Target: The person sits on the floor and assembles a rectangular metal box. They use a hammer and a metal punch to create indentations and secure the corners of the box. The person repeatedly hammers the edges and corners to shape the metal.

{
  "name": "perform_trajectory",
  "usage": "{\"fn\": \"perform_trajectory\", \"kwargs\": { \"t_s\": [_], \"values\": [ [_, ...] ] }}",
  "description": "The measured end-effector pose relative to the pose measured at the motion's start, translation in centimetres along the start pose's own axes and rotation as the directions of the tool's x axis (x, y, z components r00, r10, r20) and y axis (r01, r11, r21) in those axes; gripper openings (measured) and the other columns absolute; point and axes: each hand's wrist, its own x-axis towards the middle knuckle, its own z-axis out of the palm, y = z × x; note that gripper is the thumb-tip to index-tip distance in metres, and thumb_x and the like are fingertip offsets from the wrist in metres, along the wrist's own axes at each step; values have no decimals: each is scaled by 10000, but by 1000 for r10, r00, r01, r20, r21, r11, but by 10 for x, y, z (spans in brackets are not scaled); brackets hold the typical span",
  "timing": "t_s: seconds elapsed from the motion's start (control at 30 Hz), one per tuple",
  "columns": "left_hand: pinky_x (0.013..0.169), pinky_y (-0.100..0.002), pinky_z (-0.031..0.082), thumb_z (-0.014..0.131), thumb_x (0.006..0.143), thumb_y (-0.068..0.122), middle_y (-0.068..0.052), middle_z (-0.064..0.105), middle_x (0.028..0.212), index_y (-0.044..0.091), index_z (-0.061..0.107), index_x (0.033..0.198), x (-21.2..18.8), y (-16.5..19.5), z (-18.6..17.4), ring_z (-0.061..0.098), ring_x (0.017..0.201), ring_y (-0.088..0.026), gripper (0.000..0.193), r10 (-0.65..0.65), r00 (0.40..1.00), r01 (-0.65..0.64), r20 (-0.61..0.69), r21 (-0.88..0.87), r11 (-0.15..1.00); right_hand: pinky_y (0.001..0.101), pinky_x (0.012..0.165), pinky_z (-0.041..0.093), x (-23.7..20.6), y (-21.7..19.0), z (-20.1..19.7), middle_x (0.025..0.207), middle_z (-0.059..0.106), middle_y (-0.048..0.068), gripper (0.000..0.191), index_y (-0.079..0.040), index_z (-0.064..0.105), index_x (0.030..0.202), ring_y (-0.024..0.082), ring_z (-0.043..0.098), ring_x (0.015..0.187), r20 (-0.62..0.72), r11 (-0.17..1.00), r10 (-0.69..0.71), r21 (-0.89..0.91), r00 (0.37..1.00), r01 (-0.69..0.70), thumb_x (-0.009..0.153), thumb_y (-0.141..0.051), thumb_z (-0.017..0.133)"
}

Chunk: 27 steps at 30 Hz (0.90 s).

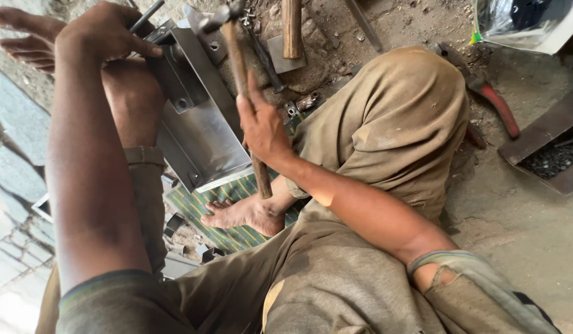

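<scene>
Both hands busy: right hand grips wooden-handled hammer, left hand steadies thin rod

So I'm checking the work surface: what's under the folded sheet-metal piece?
Under the sheet-metal piece lies a green striped mat, showing below its lower edge beside a bare foot. The left hand holds a rod at the piece's top. Anything directly beneath the piece is covered.

A red-handled metal tool lies on the dusty ground at the upper right, near a dark flat metal tray of small black bits. A clear plastic bag sits at the top right corner. A short wooden handle on a square grey metal plate lies at top centre. A green striped woven mat covers the ground at centre, with small grey metal brackets just beside its left edge.
</scene>
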Motion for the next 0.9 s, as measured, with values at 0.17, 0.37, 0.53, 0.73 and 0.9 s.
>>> {"fn": "perform_trajectory", "kwargs": {
  "t_s": [0.17,0.37,0.53,0.73,0.9],
  "values": [
    [817,-429,546,923,760,236,-145,761,1049,40,751,1188,-2,-3,1,706,910,-247,501,-37,999,37,-7,-50,998,273,420,531,-4,-27,-31,697,553,21,588,-130,363,1617,101,561,469,62,995,-5,104,998,-1,1064,-266,510],
    [718,-328,579,817,948,119,-136,774,1080,-27,682,1114,-27,2,-11,704,797,-178,259,59,863,-499,-502,-826,262,274,469,560,-68,-42,-115,828,566,15,577,-80,300,1585,93,574,562,-29,871,-122,476,992,121,1065,-55,548],
    [807,-298,665,553,1125,208,-66,752,1037,2,668,1174,-7,47,0,767,888,-129,241,341,855,-514,-390,-557,652,248,438,467,-115,-30,-148,814,525,5,543,-44,327,1553,88,507,504,-190,872,-28,475,981,117,1055,-26,543],
    [818,-483,558,724,1073,97,-243,712,1043,-78,612,1162,28,74,21,697,949,-403,227,602,719,-552,-346,242,798,241,443,470,-121,-14,-161,762,558,6,591,-16,341,1558,73,512,504,-72,924,-108,360,992,126,1021,-12,586],
    [826,-502,541,742,1071,135,-227,709,1056,-31,585,1150,32,59,20,705,995,-410,242,424,861,-411,-279,109,905,230,428,470,-118,-10,-160,761,563,-1,603,-27,352,1541,58,513,503,-65,960,-57,272,996,73,1000,-32,618]
  ]
}}
